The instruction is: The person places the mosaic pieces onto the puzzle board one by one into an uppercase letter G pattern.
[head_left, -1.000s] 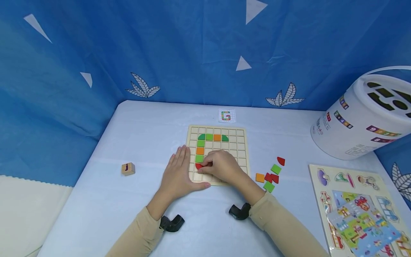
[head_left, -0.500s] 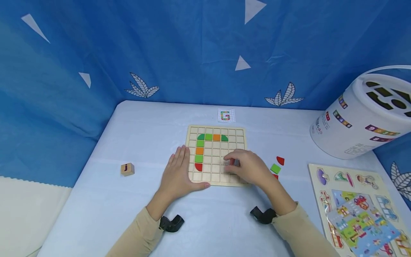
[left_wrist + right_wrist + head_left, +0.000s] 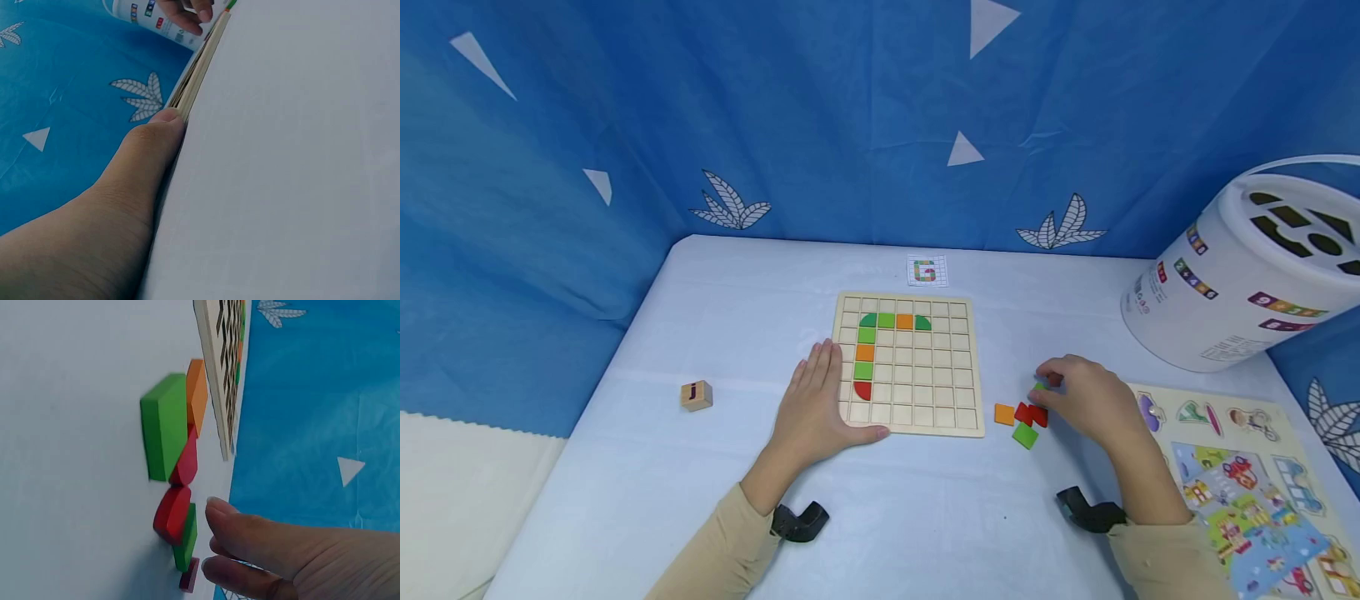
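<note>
Left hand (image 3: 815, 410) lies on the table (image 3: 940, 517), fingers straight and together along the board's left side, thumb against its near edge. Right of the board, loose tiles: a bright green square (image 3: 1025, 436) set cornerwise; an orange square (image 3: 1004, 414); two touching red tiles (image 3: 1037, 416); a second green tile (image 3: 185, 540) and a further red tile (image 3: 189, 575). Right hand (image 3: 1086, 396) is above these last two, fingers bent, a narrow gap between thumb and forefinger. The board (image 3: 925, 392) is flat, square, pale wood, gridded. Its red quarter-round (image 3: 862, 390) begins a column of green, orange, green; a dark green corner (image 3: 868, 320) turns into green, orange, dark green. Beyond: a card (image 3: 927, 271) printed with a coloured G.
</note>
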### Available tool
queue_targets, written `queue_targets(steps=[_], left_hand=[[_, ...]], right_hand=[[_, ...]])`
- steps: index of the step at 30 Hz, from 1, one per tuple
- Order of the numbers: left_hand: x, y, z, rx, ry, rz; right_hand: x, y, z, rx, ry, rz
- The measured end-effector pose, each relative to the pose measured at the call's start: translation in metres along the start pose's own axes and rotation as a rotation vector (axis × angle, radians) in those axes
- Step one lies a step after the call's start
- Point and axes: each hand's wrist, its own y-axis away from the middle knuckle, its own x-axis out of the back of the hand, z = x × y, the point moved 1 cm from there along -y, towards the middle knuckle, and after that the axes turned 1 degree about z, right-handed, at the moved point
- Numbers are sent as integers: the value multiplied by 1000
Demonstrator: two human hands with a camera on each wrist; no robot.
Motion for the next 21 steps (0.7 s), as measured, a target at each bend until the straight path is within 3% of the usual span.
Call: queue_targets(steps=[9, 21], left_hand=[[-3, 0, -2, 1, 2, -2], [-2, -1, -1, -1, -4, 3]], right_hand=[[-3, -4, 10, -12, -13, -74], [-7, -9, 10, 30, -130, -17]])
